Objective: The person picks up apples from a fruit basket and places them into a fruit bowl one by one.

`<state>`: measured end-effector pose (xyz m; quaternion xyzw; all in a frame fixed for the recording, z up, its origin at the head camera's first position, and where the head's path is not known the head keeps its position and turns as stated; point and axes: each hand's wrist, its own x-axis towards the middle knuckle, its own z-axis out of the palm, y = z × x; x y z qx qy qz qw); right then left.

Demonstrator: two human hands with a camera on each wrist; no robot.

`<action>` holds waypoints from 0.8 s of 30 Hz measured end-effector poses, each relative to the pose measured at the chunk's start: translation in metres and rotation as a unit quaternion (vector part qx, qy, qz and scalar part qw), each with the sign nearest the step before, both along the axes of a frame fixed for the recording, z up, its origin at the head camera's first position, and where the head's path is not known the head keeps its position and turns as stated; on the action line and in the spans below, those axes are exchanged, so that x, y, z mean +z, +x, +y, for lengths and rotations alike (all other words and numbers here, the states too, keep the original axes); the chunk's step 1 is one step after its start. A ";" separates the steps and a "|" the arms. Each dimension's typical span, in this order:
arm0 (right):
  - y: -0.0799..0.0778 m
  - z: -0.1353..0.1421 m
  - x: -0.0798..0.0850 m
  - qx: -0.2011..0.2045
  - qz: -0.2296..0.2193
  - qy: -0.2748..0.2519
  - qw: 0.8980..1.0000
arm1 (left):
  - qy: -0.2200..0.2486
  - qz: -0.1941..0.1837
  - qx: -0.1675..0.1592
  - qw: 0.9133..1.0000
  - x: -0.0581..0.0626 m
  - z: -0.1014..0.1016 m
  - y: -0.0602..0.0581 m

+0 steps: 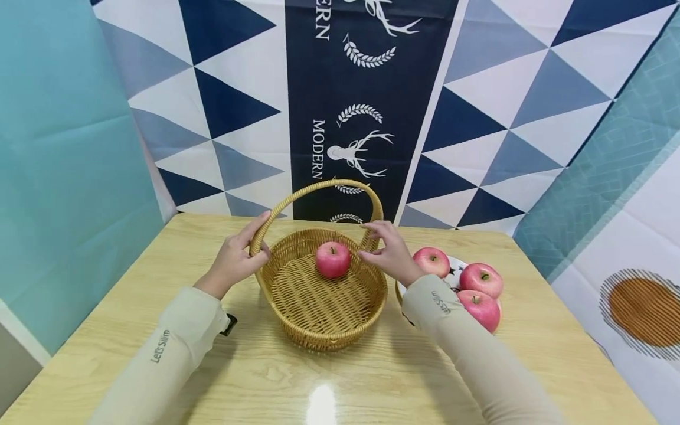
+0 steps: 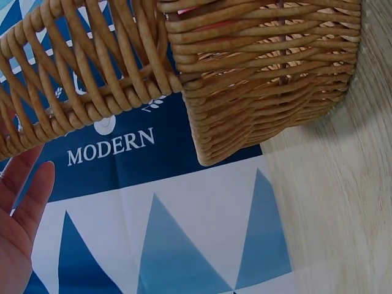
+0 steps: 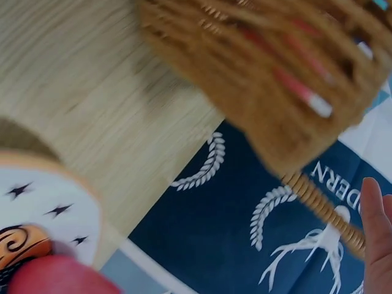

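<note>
A woven wicker basket (image 1: pixel 319 336) with a tall arched handle stands at the middle of the table. One red apple (image 1: pixel 333 260) lies inside it, towards the back. My left hand (image 1: pixel 234 257) holds the handle's left side, fingers behind and thumb in front. On the opposite side, my right hand (image 1: pixel 390 251) has its fingers and thumb curled about the handle's lower right end. The left wrist view catches part of the left hand (image 2: pixel 21 226) beside the woven handle. In the right wrist view, the basket (image 3: pixel 263 79) is blurred and the right hand (image 3: pixel 376 239) shows at the edge.
Right of the basket, a patterned white plate (image 1: pixel 455 264) carries three red apples (image 1: pixel 480 280), partly behind my right forearm. The wooden table (image 1: pixel 265 383) ends at a back wall hung with patterned cloth (image 1: pixel 239 118). A teal panel (image 1: pixel 69 147) stands along the left side.
</note>
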<state>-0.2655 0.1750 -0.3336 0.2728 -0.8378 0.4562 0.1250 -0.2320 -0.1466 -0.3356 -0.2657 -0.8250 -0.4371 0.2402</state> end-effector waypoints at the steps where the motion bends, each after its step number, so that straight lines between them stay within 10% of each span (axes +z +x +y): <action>1: -0.001 -0.003 0.000 0.003 0.004 0.005 1.000 | 0.000 -0.004 -0.001 1.000 0.000 0.001 -0.001; 24: -0.034 -0.053 0.032 -0.002 -0.199 -0.023 0.980 | 0.012 -0.010 -0.001 1.000 0.000 0.002 -0.002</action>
